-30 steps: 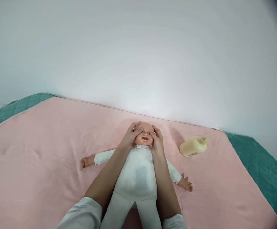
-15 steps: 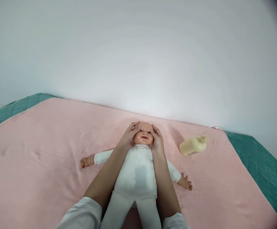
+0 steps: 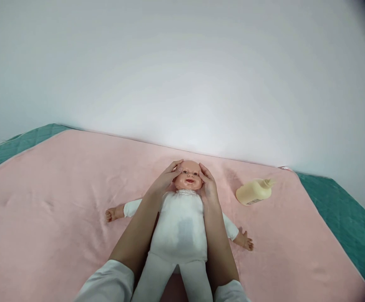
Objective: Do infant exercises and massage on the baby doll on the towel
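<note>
Doll (image 3: 181, 228) on pink blanket (image 3: 59, 197), yellow bottle (image 3: 253, 192) nearby

You're in a home or care-training rm, can't tell which: pink blanket (image 3: 75, 180) over teal quilted pad (image 3: 336, 209), plain wall (image 3: 182, 75) at far edge, baby doll (image 3: 177, 209).

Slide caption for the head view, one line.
Left hand and right hand cup the head of a face-up baby doll on a pink blanket, pale-yellow pump bottle nearby.

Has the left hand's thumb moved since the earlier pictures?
Yes: the thumb of the left hand has moved to the picture's left, away from the nose of the doll.
</note>
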Available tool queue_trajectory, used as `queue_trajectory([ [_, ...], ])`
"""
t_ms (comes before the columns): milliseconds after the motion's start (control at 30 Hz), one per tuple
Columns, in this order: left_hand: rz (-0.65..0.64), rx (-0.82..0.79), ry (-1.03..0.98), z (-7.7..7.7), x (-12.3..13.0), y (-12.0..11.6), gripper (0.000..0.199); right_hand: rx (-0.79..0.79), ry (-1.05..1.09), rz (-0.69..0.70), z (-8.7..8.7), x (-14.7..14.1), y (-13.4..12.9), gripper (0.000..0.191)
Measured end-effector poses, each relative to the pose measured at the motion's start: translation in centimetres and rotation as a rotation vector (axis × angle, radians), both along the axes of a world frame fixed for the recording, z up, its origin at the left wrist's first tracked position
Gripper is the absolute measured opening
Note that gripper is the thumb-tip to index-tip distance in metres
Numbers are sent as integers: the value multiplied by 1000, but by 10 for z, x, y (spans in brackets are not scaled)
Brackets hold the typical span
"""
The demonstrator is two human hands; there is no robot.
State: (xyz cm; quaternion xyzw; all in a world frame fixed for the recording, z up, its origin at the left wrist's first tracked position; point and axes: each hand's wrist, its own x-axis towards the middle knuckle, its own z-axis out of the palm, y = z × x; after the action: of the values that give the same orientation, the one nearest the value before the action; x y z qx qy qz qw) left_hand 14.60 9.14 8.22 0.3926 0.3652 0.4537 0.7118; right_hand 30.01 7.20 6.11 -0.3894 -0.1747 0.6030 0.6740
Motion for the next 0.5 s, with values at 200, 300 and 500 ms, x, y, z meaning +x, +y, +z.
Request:
queue_trajectory([
  [200,-18,1,29,-1,-3,3,47,-10,23,27,2,4,0,41],
  [300,5,-8,39,-1,-3,4,45,-31,18,40,6,5,-1,42],
  [500,6,34,35,2,-2,2,47,68,-165,120,19,8,-14,53],
])
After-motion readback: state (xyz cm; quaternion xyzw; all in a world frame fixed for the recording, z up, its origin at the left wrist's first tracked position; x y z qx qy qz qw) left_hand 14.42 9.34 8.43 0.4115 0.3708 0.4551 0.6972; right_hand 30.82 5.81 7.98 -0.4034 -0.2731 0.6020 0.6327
